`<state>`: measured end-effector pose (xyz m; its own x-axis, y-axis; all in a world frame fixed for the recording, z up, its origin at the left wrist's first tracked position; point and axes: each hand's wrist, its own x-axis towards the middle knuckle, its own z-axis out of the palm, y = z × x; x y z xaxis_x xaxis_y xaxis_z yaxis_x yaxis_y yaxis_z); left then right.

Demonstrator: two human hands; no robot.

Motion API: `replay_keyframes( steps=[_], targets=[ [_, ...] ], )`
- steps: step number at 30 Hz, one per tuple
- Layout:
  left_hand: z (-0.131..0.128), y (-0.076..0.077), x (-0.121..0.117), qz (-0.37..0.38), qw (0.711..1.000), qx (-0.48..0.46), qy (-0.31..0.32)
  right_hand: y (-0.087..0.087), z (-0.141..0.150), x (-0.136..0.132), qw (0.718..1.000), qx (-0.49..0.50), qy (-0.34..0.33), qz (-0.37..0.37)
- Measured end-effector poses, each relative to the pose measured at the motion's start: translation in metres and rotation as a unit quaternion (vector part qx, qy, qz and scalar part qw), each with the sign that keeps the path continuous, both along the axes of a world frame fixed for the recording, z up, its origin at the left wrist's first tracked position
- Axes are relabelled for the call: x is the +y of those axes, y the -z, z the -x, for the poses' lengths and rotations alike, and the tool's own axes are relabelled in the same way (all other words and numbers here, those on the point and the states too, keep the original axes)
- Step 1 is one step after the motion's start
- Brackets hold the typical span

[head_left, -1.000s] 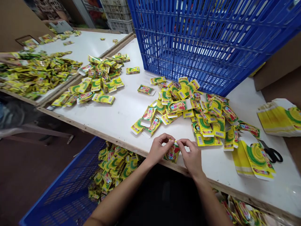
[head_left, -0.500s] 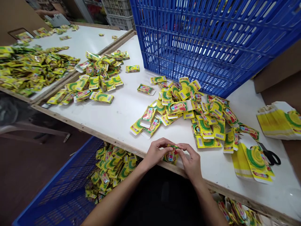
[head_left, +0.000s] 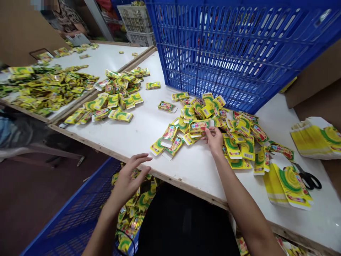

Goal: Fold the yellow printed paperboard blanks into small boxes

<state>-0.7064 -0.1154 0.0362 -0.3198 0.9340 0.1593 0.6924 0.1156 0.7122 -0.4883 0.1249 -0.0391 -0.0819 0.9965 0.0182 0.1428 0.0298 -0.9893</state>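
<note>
My right hand (head_left: 214,138) reaches into a heap of small yellow-and-green cardboard boxes on the white table. Its thumb and fingers pinch the right end of a small box (head_left: 198,126) with a red fruit print, lying on top of the heap. My left hand (head_left: 133,172) is empty, its fingers apart, over the table's front edge and above a blue crate (head_left: 80,209) full of similar boxes. Two boxes with open white flaps (head_left: 170,137) lie between the hands.
A large blue crate (head_left: 213,53) stands tilted behind the heap. Black-handled scissors (head_left: 309,179) and flat unfolded cartons (head_left: 277,183) lie at right. Another group of boxes (head_left: 117,96) sits left, with a pile of packets (head_left: 58,89) beyond a wooden strip. A person (head_left: 71,21) is at the far left.
My hands have parted. The box they held at the table edge is gone from them. The left hand moved left over the lower crate; the right reached forward to the heap and took hold of a box.
</note>
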Motion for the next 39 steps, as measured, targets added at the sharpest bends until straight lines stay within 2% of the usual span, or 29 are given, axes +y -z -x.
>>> replay_keyframes(
  steps=[2, 5, 8, 10, 12, 14, 16, 19, 22, 24, 28, 33, 35, 39],
  targets=[
    [-0.018, 0.009, 0.013, -0.028, 0.999, -0.045, 0.007, -0.006, -0.005, -0.013, 1.0, -0.012, -0.005, -0.028],
    [-0.052, 0.03, 0.038, -0.075, 0.986, -0.145, 0.021, -0.017, -0.029, -0.059, 0.994, -0.049, -0.032, -0.09],
    [-0.085, 0.056, 0.056, -0.08, 0.97, -0.215, 0.076, -0.022, -0.053, -0.111, 0.956, -0.149, -0.126, -0.219],
    [-0.102, 0.072, 0.058, -0.064, 0.959, -0.244, 0.13, -0.017, -0.064, -0.136, 0.944, -0.166, -0.134, -0.251],
    [-0.112, 0.085, 0.053, -0.07, 0.946, -0.268, 0.168, -0.008, -0.071, -0.152, 0.947, -0.145, -0.105, -0.266],
    [-0.114, 0.093, 0.044, -0.091, 0.937, -0.277, 0.19, 0.002, -0.075, -0.162, 0.954, -0.106, -0.077, -0.271],
    [-0.113, 0.097, 0.035, -0.103, 0.931, -0.282, 0.21, 0.008, -0.076, -0.167, 0.957, -0.075, -0.08, -0.269],
    [-0.112, 0.102, 0.025, -0.11, 0.924, -0.291, 0.22, 0.01, -0.075, -0.17, 0.956, -0.063, -0.113, -0.265],
    [-0.112, 0.103, 0.025, -0.122, 0.935, -0.278, 0.184, 0.008, -0.074, -0.167, 0.957, -0.08, -0.127, -0.249],
    [-0.113, 0.099, 0.029, -0.113, 0.945, -0.256, 0.168, 0.005, -0.072, -0.162, 0.961, -0.09, -0.128, -0.227],
    [-0.115, 0.083, 0.046, -0.061, 0.951, -0.244, 0.177, 0.002, -0.063, -0.145, 0.976, -0.072, -0.113, -0.172],
    [-0.12, 0.075, 0.068, -0.079, 0.921, -0.357, 0.132, 0.009, -0.054, -0.123, 0.995, 0.021, -0.071, -0.063],
    [-0.12, 0.076, 0.071, -0.063, 0.917, -0.371, 0.131, 0.013, -0.056, -0.12, 0.994, 0.019, -0.09, -0.059],
    [-0.12, 0.072, 0.074, -0.023, 0.942, -0.308, 0.132, 0.011, -0.063, -0.124, 0.988, -0.018, -0.12, -0.098]
  ],
)
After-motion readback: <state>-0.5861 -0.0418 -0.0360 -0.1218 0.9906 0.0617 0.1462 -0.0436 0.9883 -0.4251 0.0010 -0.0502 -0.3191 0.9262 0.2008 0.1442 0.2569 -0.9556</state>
